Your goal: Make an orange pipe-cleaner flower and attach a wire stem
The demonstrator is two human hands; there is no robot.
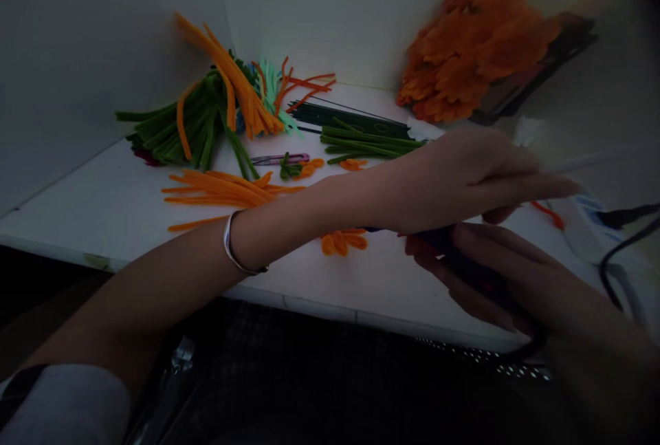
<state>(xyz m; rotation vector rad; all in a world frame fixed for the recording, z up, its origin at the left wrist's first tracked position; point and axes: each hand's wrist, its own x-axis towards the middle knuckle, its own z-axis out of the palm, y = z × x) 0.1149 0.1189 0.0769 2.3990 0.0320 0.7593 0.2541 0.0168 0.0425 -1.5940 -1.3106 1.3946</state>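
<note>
My right hand (515, 266) is wrapped around a dark blue glue gun (479, 269) with red parts and a cord at its lower end. The gun's front is partly hidden behind my left hand (458, 180). That hand reaches across just above the gun, its fingers stretched to the right and slightly blurred; whether it touches the gun I cannot tell. Under my left wrist, a small orange looped petal piece (344, 242) lies on the white table (320, 287). Beyond the forearm are orange fuzzy stems (216, 188) and green fuzzy stems (366, 142).
A pile of green stems (180, 125) with orange stems (242, 94) on top stands back left. Pink-handled snips (281, 159) lie mid-table. Dark thin rods (350, 118) are behind them. Orange fuzzy flowers (474, 46) stand back right, and a black cable (613, 259) runs at the right.
</note>
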